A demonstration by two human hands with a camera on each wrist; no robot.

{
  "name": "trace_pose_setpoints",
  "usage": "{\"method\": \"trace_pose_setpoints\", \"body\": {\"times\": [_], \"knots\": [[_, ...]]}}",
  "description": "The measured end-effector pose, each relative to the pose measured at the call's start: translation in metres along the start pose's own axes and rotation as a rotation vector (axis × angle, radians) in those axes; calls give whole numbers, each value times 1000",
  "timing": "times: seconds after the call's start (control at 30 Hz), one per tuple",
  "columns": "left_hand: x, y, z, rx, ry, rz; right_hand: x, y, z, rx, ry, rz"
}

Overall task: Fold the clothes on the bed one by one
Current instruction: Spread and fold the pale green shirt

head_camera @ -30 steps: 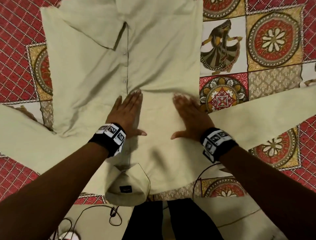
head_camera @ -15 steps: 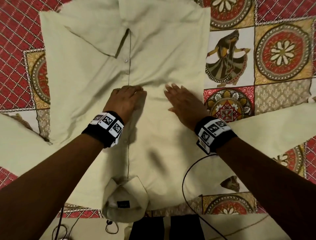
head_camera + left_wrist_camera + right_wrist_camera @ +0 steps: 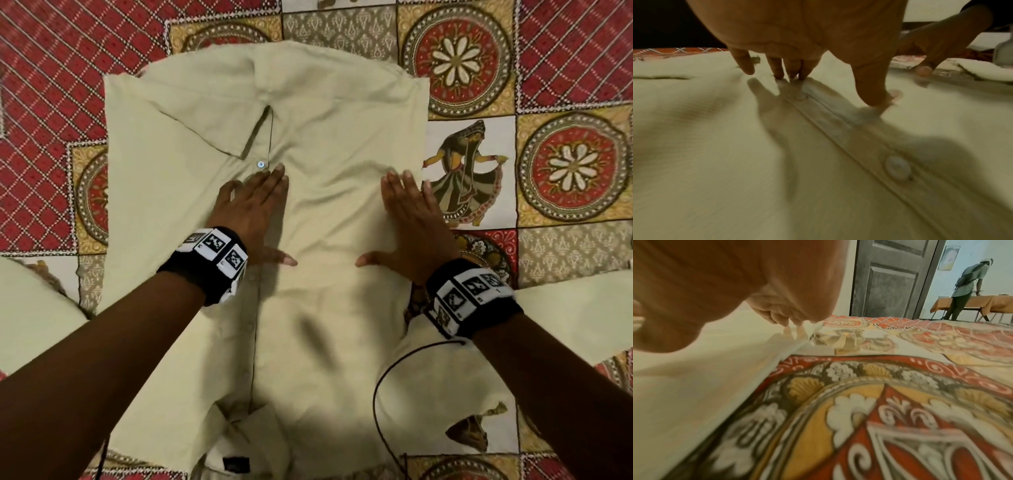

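Pale green button-front shirt [image 3: 325, 212] spread on patterned bedspread [image 3: 575, 178], hem corner turned back; left hand [image 3: 251, 212] and right hand [image 3: 411, 219] flat, fingers straight, pressing cloth.

Bare forearms — black wristbands [image 3: 474, 298] with black-and-white square markers

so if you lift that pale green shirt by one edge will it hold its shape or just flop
Probably flops: the shirt lies flat with soft wrinkles under the left hand and right hand. It looks thin, so likely light. Pushed, it would probably bunch up on the bedspread instead of sliding.
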State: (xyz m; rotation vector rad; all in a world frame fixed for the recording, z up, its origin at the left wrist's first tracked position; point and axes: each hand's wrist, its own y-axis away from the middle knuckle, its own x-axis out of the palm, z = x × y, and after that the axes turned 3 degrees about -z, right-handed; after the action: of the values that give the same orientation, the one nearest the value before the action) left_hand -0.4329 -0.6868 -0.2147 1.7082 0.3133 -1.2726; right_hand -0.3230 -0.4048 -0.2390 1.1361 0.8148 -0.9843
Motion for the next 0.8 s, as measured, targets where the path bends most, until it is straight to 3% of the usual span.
{"method": "trace_pose_setpoints", "body": {"times": [0.13, 0.23, 0.37, 0.5, 0.63, 0.73, 0.8], "knots": [[-8, -12, -9, 71, 27, -157, -14, -33, -1, -173, -22, -25], [-9, -29, -7, 62, -77, -32, -17, -53, -9, -256, 38, 53], [-24, -48, 14, -67, -96, 11, -26, -60, -36, -118, 33, 109], [-36, -58, 17, -89, -104, 26, -31, -63, -48, -14, 52, 102], [-43, -71, 15, -73, -97, -58, -37, -73, -35, -68, 89, 0], [-52, -87, 15, -87, -96, -30, -37, -85, -38, -133, 92, 52], [-55, -94, 15, -108, -106, 10, -37, -87, -50, -98, 60, 80]]}}
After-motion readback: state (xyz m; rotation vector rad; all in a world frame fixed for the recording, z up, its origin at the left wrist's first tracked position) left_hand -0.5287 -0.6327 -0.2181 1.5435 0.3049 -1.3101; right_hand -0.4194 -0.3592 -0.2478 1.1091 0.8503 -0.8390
